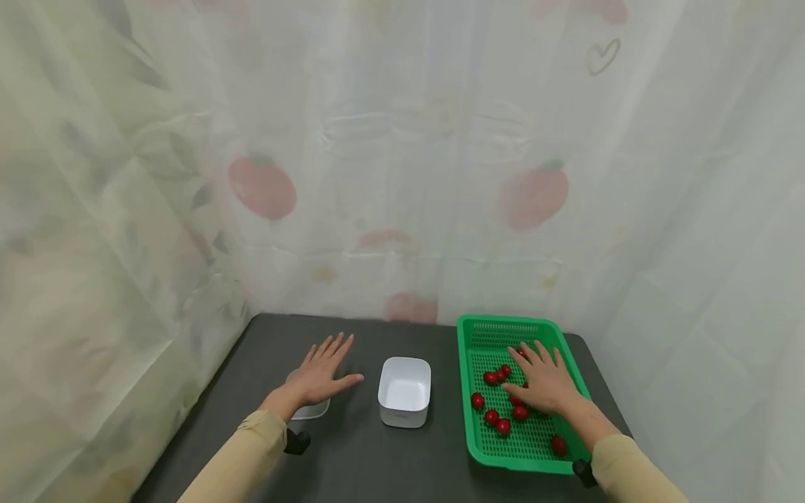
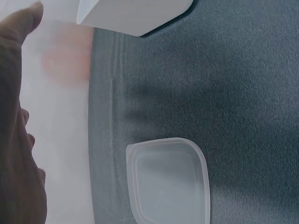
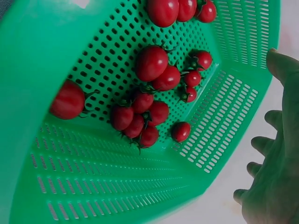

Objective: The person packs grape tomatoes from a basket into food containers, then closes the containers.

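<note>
My left hand (image 1: 319, 376) hovers with spread fingers above a translucent lid (image 1: 313, 410), which lies on the table. The left wrist view shows the whole near side of that lid (image 2: 170, 182) apart from the hand. Over the green basket (image 1: 462, 391) my right hand (image 1: 546, 381) is spread out, holding nothing. Several red cherry tomatoes (image 3: 152, 63) lie scattered and clustered on the basket's perforated floor; in the head view the hand hides some of them. Between the two hands stands a white square container (image 1: 404, 391) with its top uncovered.
The dark grey table (image 1: 352, 461) carries everything. Behind it hangs a pale curtain (image 1: 390, 175) with fruit prints, and further curtains (image 1: 704, 279) close off both sides. A small black wrist device (image 1: 297, 441) is strapped on each wrist.
</note>
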{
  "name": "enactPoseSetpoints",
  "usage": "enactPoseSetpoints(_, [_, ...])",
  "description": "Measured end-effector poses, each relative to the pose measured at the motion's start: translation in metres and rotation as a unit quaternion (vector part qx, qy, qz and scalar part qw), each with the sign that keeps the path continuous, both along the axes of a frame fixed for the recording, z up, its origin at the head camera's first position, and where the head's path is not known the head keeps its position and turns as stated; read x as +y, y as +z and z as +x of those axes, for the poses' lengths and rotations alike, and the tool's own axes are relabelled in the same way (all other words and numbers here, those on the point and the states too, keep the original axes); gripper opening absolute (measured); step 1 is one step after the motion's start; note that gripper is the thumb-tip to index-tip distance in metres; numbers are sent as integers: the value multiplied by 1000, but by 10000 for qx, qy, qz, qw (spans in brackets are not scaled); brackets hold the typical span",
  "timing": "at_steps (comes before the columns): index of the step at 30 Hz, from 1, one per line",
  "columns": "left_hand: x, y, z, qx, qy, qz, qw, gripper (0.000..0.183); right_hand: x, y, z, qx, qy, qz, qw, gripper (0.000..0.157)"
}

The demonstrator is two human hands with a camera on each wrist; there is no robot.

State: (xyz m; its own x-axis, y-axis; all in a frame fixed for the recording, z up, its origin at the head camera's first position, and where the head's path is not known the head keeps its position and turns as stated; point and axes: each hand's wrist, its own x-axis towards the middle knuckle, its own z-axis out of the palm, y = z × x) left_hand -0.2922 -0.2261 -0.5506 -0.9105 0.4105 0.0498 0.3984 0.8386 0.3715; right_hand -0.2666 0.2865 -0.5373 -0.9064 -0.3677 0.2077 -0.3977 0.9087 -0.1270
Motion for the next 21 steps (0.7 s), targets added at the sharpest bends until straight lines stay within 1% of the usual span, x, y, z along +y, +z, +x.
enactPoseSetpoints(5, [6, 9, 0, -479, -207, 376, 9979, 97, -2, 3, -4, -80, 185, 89, 9998, 82])
enactPoseSetpoints(10, [13, 13, 2, -857, -301, 647, 9938, 100, -7, 9, -7, -252, 343, 115, 9990, 79])
enactPoseSetpoints(14, [18, 11, 5, -1098, -458, 946, 9884, 104, -10, 12, -10, -376, 440, 172, 9982, 75])
enactPoseSetpoints(17, [21, 6, 7, -1256, -558, 1057, 9849, 107, -13, 14, -12, -490, 524, 214, 9972, 73])
enactPoseSetpoints(21, [27, -2, 9, -1436, -646, 1240, 9797, 111, -18, 18, -14, -791, 629, 154, 9948, 70])
